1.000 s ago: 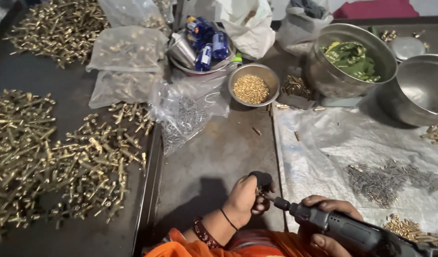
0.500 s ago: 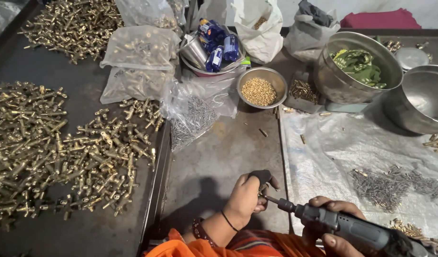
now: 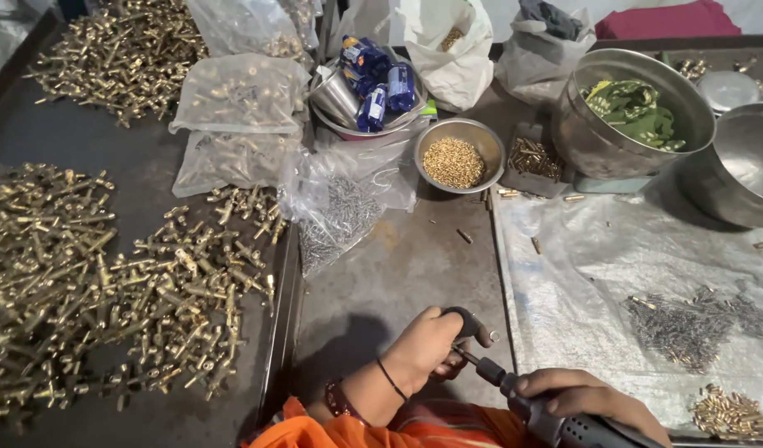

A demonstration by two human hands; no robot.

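Driver (image 3: pixel 564 419) sits in my right hand (image 3: pixel 593 396), fist tight around it, its bit meeting a small dark fitting (image 3: pixel 473 322) pinched in my left hand (image 3: pixel 427 348), low over the grey tray (image 3: pixel 390 274)

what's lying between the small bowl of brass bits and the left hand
In the head view, bare grey table with one stray brass piece lies between bowl and left hand.

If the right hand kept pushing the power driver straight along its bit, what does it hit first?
The right hand aims the power driver up-left; its bit already meets the small dark part gripped by the left hand.
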